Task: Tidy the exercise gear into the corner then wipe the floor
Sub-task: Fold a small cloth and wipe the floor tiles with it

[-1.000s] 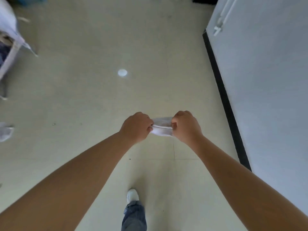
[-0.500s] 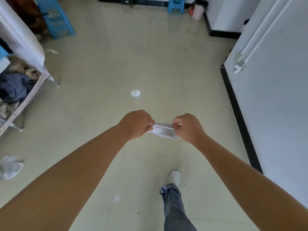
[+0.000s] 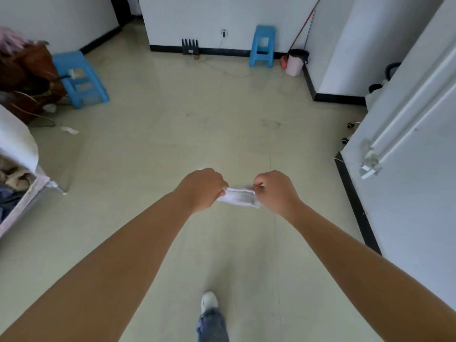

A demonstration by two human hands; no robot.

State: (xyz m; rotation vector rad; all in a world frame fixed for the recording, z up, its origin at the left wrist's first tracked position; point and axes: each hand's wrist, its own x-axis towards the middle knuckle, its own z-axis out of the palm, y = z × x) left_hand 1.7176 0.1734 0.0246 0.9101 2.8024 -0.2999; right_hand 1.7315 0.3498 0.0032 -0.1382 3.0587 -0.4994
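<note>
A small white cloth (image 3: 238,197) is stretched between my two hands at waist height over the pale floor (image 3: 172,144). My left hand (image 3: 201,188) grips its left end with curled fingers. My right hand (image 3: 276,191) pinches its right end between thumb and fingers. In the gap by the right wall lie dark items that look like a kettlebell (image 3: 392,70) and small wheels (image 3: 350,125); I cannot tell more about them.
Two blue stools stand ahead, one at the left (image 3: 80,79), one by the far wall (image 3: 262,45). A pink bin (image 3: 296,61) with a red-handled mop sits in the far right corner. A white wall panel (image 3: 407,169) lines the right; a laundry rack (image 3: 19,183) the left.
The view has tilted up as I walk forward, so the far wall, stools and bin now show. Both hands keep hold of the cloth. My foot has stepped ahead.
</note>
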